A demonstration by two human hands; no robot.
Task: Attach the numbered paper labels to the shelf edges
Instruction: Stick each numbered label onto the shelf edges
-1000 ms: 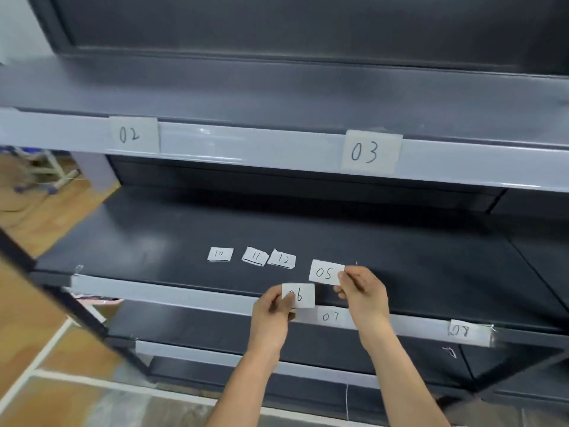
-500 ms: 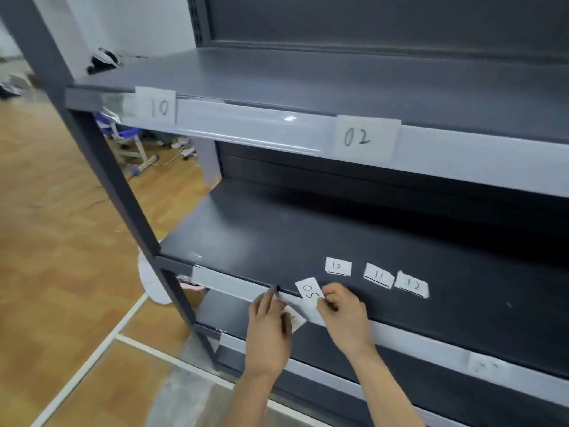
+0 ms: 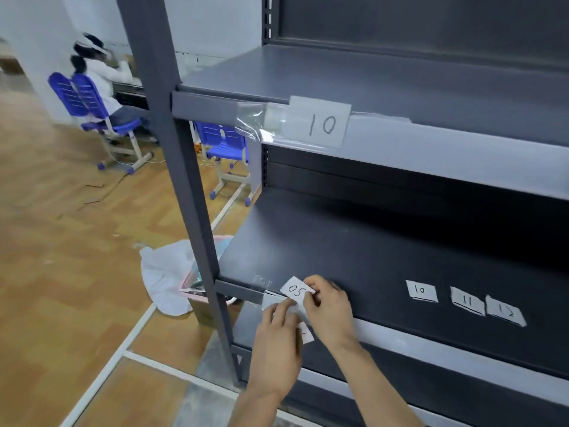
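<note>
Item: small white rectangular paper label marked 05 point(image 3: 296, 291), pinched at its right end by the right hand point(image 3: 331, 306), at the left end of the pale grey lower shelf edge point(image 3: 400, 335). Face up, long axis near-parallel to the edge, slightly skewed. Left hand point(image 3: 277, 337) lies on the edge; its grip on the second white paper slip point(image 3: 307, 333) is unclear. Advice: square label to edge, then press flat.

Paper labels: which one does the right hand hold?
The 05 label, pinched in the right hand; 10, 11 and 12 lie flat on the shelf.
</note>
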